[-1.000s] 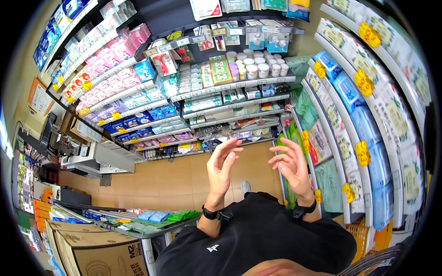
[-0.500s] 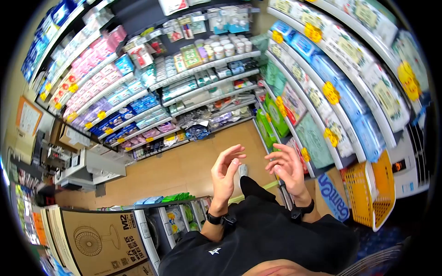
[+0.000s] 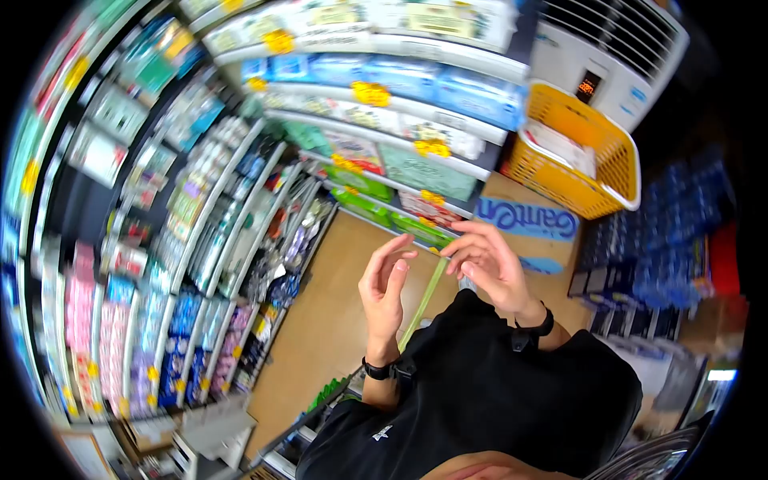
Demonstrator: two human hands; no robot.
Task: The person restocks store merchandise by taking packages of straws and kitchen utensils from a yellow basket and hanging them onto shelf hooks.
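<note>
My left hand [image 3: 386,290] is raised in front of my body, its fingers apart and curved, with nothing in it. To its right, my right hand [image 3: 490,268] hangs in the air with loosely bent, spread fingers, also holding nothing. The two hands do not touch each other. Below them lies the tan floor [image 3: 320,300] with a yellow-green strip [image 3: 424,304]. Nearest beyond the hands are green packs [image 3: 368,206] on the lowest shelf.
A yellow basket [image 3: 572,152] holding something white sits on a Canten carton [image 3: 500,192] at the right. Behind it stands a white appliance [image 3: 616,56]. Blue stacked packs [image 3: 656,232] are farther right. Stocked shelves [image 3: 232,184] fill the left and top.
The view has swung to the right. The fan carton has left the view, while the yellow basket and blue stacks now show more fully. Both hands keep nearly the same pose, slightly closer together.
</note>
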